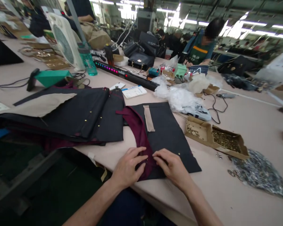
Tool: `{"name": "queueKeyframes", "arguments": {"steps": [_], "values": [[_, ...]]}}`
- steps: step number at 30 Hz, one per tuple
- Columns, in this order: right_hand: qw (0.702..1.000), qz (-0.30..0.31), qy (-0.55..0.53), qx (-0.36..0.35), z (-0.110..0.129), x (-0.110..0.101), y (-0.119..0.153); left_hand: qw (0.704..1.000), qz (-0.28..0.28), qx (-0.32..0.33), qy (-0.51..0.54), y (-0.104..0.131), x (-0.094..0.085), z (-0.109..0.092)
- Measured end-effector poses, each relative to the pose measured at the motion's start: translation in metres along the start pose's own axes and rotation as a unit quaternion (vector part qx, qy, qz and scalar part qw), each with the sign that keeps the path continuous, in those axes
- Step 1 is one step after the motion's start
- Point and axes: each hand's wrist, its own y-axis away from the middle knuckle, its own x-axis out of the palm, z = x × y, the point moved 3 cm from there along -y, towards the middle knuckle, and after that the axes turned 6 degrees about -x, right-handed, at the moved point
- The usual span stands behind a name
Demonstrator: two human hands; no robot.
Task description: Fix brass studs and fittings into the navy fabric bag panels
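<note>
My left hand (130, 165) rests on a strip of maroon fabric (138, 128) near the table's front edge, its fingers apart. Facing it, my right hand (171, 164) has thumb and fingertips drawn together at the strip's right edge. Whatever is pinched there is too small to make out. Beneath the maroon strip lies a flat black panel (166, 131), with a beige patch (149, 118) stuck on it and a small brass-coloured stud (179, 153) near its lower right.
Stacked black panels (113, 116) with brass studs lie left. At right are a cardboard tray (199, 128) of small metal parts and a clear bag of fittings (261, 172). Behind are plastic bags (186, 97), a fan (64, 40) and a bottle (91, 62). A person (199, 47) works across the table.
</note>
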Motion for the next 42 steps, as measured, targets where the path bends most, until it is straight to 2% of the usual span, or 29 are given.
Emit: {"name": "queueKeyframes", "arguments": {"steps": [3, 8, 14, 24, 27, 31, 34, 38, 40, 42], "values": [[0.999, -0.037, 0.019, -0.013, -0.003, 0.033, 0.008, 1.000, -0.003, -0.009, -0.002, 0.002, -0.001, 0.001], [0.992, -0.074, 0.091, -0.035, -0.007, 0.054, 0.016, 1.000, -0.013, -0.013, 0.010, 0.002, 0.000, 0.003], [0.974, -0.094, 0.190, -0.081, -0.003, 0.063, 0.021, 1.000, -0.013, -0.013, 0.012, 0.001, 0.000, 0.004], [0.960, -0.100, 0.235, -0.110, -0.004, 0.065, 0.027, 1.000, -0.015, -0.012, 0.013, 0.001, 0.002, 0.005], [0.968, -0.093, 0.207, -0.109, -0.004, 0.064, 0.029, 1.000, -0.015, -0.007, 0.013, 0.001, 0.001, 0.006], [0.990, -0.087, 0.096, -0.058, -0.003, 0.056, 0.022, 1.000, -0.005, -0.001, 0.014, 0.000, -0.001, 0.006], [0.998, -0.046, 0.040, 0.025, -0.003, 0.048, 0.009, 1.000, 0.004, -0.004, 0.012, 0.000, -0.003, 0.006], [0.984, 0.010, -0.026, 0.179, -0.009, 0.039, -0.009, 1.000, 0.007, -0.006, 0.016, 0.001, -0.004, 0.006], [0.973, 0.040, -0.050, 0.220, -0.011, 0.034, -0.018, 1.000, 0.008, -0.004, 0.022, 0.002, -0.005, 0.006], [0.969, 0.086, -0.027, 0.232, -0.011, 0.031, -0.029, 1.000, 0.007, -0.002, 0.026, 0.002, -0.005, 0.007]]}}
